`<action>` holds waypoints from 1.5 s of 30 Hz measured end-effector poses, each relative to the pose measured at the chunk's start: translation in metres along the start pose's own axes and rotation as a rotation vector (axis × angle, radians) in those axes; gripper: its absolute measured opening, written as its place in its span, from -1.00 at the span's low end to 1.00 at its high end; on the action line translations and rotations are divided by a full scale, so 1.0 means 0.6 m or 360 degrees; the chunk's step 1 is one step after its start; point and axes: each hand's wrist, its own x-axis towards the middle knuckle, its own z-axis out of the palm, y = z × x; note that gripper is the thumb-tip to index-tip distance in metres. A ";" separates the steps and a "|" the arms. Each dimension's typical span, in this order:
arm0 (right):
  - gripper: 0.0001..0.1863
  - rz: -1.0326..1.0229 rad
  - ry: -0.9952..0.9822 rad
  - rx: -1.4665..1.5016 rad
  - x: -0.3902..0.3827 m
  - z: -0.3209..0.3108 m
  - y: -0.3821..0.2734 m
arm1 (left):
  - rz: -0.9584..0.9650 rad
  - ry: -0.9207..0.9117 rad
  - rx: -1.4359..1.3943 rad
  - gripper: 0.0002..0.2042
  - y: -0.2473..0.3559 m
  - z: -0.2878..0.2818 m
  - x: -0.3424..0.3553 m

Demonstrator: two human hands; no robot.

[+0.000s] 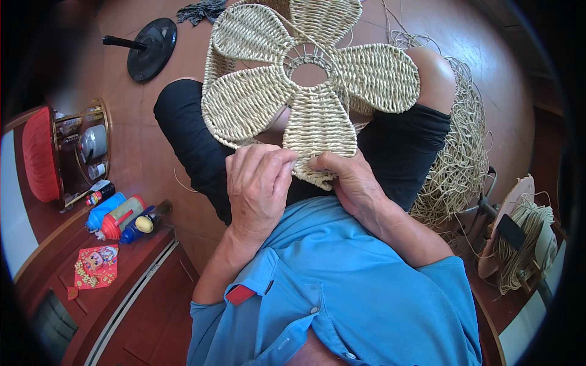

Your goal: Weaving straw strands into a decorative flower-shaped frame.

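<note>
A flower-shaped woven piece (pixel 317 125) of pale twisted straw cord rests across my lap, with rounded petals around an open central ring. Woven sides show behind its upper left petals. My left hand (pixel 259 183) is closed at the left edge of the nearest petal, thumb and forefinger pressed together there. On that petal's lower right edge, my right hand (pixel 354 177) grips with the thumb on top; its other fingers are mostly hidden underneath. A loose strand of cord crosses the upper petals toward the ring.
A large heap of loose cord (pixel 458 146) lies on the floor at my right, near a round reel (pixel 506 238) wound with cord. A black round base (pixel 152 50) stands at far left. Bottles (pixel 122 218) and a red paper packet (pixel 96 266) lie on the left cabinet.
</note>
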 end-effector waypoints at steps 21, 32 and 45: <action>-0.53 0.0077 -0.0151 -0.0060 -0.001 -0.015 -0.008 | 0.0311 -0.0012 0.0174 -0.61 0.004 0.003 -0.015; -0.55 0.0162 -0.0202 -0.0025 -0.003 -0.024 -0.007 | 0.0198 -0.0204 0.0199 -0.72 0.022 -0.007 0.014; -0.52 0.0118 -0.0285 -0.0180 -0.002 -0.030 -0.009 | -0.0776 -0.0163 -0.0606 -0.82 0.016 -0.016 0.006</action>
